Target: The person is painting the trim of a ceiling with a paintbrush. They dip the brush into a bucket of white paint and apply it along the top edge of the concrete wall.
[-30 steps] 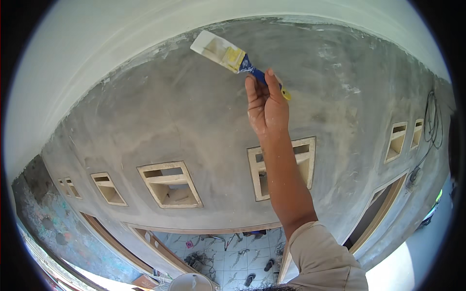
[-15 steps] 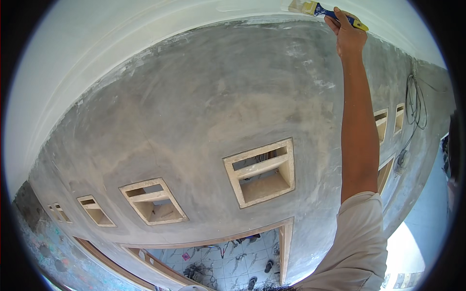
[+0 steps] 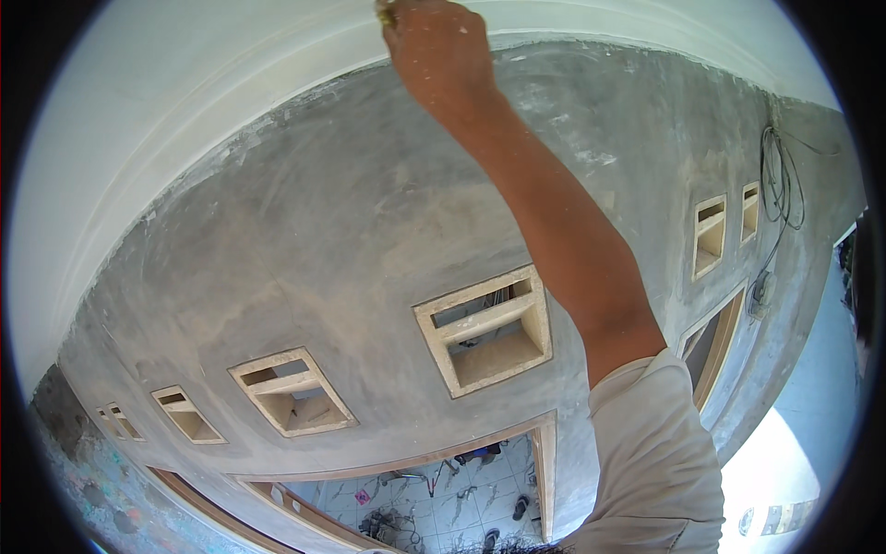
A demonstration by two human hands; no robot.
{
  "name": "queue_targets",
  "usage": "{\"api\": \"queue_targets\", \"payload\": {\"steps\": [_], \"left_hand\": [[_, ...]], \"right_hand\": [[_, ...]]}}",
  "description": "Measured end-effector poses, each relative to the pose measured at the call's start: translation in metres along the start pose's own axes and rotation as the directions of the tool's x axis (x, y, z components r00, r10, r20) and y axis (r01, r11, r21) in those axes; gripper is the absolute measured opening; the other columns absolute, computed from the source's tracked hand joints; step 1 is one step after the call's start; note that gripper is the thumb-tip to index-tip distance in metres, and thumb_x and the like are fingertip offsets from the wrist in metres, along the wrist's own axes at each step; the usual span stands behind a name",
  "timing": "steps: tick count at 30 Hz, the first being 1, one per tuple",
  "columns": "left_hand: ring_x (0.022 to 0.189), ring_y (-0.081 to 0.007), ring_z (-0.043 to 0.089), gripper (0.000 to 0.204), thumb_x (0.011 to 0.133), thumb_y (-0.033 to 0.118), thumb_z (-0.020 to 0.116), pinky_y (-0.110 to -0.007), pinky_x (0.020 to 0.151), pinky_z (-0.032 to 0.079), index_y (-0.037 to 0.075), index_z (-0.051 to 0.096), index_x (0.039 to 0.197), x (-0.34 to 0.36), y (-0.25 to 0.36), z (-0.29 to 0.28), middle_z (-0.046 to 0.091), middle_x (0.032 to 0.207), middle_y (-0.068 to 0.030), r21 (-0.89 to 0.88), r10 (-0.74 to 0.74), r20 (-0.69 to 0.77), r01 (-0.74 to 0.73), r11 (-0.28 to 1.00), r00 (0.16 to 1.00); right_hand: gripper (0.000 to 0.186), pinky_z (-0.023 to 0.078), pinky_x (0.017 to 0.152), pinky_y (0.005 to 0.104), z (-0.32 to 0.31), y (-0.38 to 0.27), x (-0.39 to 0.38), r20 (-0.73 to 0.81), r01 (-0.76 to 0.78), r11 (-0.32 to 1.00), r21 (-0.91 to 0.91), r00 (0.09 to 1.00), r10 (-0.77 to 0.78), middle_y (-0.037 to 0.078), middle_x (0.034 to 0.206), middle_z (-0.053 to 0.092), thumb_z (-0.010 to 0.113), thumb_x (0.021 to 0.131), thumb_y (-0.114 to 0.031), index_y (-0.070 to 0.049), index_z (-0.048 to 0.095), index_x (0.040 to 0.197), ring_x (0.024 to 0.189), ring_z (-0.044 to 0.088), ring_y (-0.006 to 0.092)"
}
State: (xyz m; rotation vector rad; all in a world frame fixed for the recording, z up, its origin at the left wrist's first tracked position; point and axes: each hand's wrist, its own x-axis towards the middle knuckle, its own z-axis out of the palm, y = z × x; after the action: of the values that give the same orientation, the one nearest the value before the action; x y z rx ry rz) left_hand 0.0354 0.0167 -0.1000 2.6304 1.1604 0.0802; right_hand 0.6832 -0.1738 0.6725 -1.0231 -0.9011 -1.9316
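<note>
Brush at top edge of view, mostly cut off, over white cornice; right hand curled round it. Left hand out of sight, state unknown. Overhead reach may tire; wobble could smear grey wall.

Right grip near white cornice, probably holding brush, grey wall.

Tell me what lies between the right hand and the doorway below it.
Head view: between the right hand and the doorway lie grey wall and one cream vent set in it.
</note>
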Motion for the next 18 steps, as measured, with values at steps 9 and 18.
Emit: {"api": "queue_targets", "payload": {"steps": [9, 18], "left_hand": [[0.118, -0.0371, 0.053, 0.083, 0.047, 0.031, 0.097, -0.047, 0.103, 0.048, 0.010, 0.065, 0.121, -0.002, -0.020, 0.015, 0.060, 0.128, -0.0127, -0.121, -0.078, 0.039, 0.083, 0.989, 0.996], [0.120, -0.0379, 0.053, 0.083, 0.048, 0.034, 0.097, -0.047, 0.104, 0.047, 0.011, 0.065, 0.122, 0.025, 0.014, -0.025, 0.061, 0.127, -0.0132, 0.053, -0.085, 0.072, 0.081, 0.995, 0.994]], "right_hand": [[0.011, 0.054, 0.065, 0.0416, 0.000, -0.036, 0.027, 0.050, -0.254, 0.799, 0.545, 0.961, 0.271, 0.012, 0.066, 0.066, 0.070, 0.084, -0.019, -0.008, 0.071, 0.085, 0.066, 0.066, 0.0346], [0.008, 0.052, 0.055, 0.0239, -0.108, 0.258, -0.001, -0.004, -0.477, 0.677, 0.561, 0.816, 0.578, 0.003, 0.070, 0.065, 0.072, 0.086, -0.008, 0.000, 0.070, 0.084, 0.064, 0.061, 0.0090]]}}
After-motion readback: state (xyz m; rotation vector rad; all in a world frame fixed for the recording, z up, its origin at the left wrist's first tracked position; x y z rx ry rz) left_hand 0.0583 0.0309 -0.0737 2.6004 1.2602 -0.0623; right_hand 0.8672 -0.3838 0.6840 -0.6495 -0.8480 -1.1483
